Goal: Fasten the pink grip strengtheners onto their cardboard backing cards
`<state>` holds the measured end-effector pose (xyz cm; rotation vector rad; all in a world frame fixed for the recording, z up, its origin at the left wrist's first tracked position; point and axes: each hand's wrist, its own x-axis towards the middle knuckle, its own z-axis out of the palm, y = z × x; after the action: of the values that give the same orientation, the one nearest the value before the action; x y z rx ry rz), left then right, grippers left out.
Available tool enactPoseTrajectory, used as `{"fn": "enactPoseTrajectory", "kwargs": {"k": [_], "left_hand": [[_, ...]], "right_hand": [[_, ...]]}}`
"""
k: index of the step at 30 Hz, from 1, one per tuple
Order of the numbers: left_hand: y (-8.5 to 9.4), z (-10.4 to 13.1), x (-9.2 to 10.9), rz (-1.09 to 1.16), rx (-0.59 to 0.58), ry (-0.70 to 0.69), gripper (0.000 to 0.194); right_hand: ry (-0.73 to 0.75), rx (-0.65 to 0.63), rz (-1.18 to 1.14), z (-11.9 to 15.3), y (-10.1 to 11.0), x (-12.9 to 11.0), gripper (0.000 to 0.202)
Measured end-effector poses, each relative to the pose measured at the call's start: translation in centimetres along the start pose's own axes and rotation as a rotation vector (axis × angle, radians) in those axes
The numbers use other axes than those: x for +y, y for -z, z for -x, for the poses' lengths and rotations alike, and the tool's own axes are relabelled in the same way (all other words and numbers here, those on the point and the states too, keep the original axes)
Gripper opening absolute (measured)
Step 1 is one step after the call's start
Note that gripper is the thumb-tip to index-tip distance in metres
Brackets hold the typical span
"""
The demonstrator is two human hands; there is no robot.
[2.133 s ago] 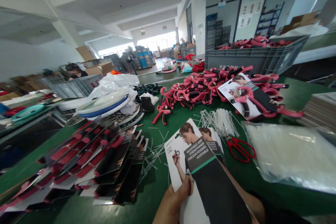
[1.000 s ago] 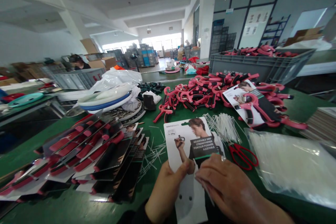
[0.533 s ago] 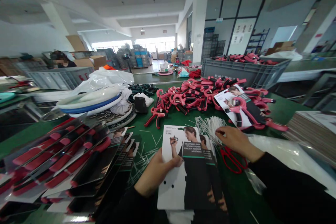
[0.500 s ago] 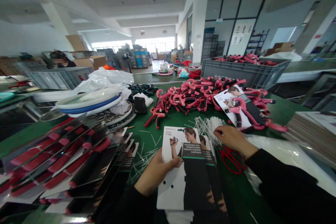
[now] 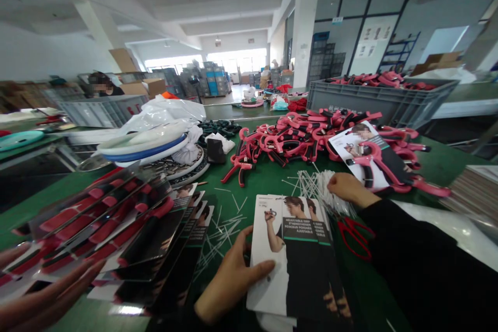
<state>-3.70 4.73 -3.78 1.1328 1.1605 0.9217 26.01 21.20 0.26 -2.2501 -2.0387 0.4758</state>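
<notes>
My left hand holds the left edge of the front printed backing card, thumb on its face and fingers at the edge behind. More such cards lie beneath and to the right of it. At the pile of white cable ties, my right hand has its fingertips pinched together on the ties; what exactly they grip is partly hidden. Just below it lie red-handled scissors. Loose cable ties are scattered left of the cards. Beyond is a heap of pink and black hand grips.
Another person's hand reaches in at lower left beside stacked, packaged hand grips. A grey crate of grips stands at back right. One carded grip lies on the heap. A card stack is at the right.
The view has shifted slightly, so things appear further right. Another person's hand has come in at the lower left. My left thumb has slid lower on the card; my right hand remains at the ties.
</notes>
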Motion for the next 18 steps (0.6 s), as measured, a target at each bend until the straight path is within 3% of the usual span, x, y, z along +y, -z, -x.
{"fn": "enactPoseTrajectory", "kwargs": {"k": [4,10,14,18], "left_hand": [[0.0,1.3,-0.6,0.076,-0.024,0.042,0.076],[-0.8,2.3,0.9,0.28,-0.061,0.083,0.058],[-1.3,2.8,0.8,0.31,-0.102,0.12,0.061],[-1.8,3.2,0.5,0.356,-0.103,0.11,0.067]], "right_hand": [[-0.032,-0.068,-0.209,1.8,0.9,1.6,0.022],[-0.019,-0.094,-0.703,5.4,1.5,3.0,0.026],[0.045,-0.134,-0.987,8.4,0.7,2.2,0.035],[0.111,-0.213,-1.133,11.8,-0.5,-0.2,0.037]]}}
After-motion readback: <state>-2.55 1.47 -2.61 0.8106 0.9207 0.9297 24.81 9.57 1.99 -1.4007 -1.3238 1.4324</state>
